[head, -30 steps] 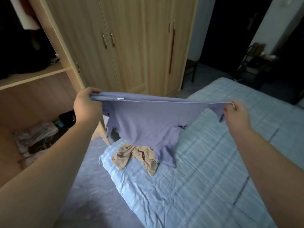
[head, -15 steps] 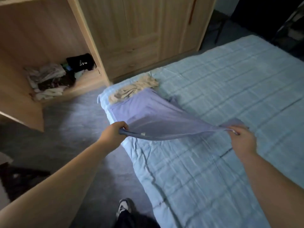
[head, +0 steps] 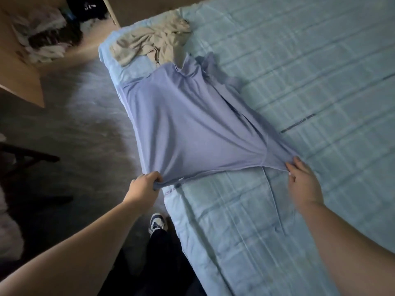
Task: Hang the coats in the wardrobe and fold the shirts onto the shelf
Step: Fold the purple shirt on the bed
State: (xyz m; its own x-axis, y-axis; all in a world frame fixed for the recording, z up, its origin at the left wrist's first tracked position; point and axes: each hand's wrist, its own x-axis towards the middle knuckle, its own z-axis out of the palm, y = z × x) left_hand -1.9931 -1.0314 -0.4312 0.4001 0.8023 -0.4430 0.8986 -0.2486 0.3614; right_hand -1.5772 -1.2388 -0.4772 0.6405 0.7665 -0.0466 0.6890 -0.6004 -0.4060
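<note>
A lavender shirt [head: 192,124] lies spread down the left edge of the bed [head: 310,82], in the middle of the frame. The left hand [head: 144,184] grips its near corner with curled fingers, off the bed's edge. The right hand [head: 303,184] pinches the other near corner against the sheet. A crumpled beige garment [head: 149,43] lies at upper centre, touching the shirt's far end. Clothes [head: 44,37] sit heaped in the wardrobe [head: 23,82] at upper left.
</note>
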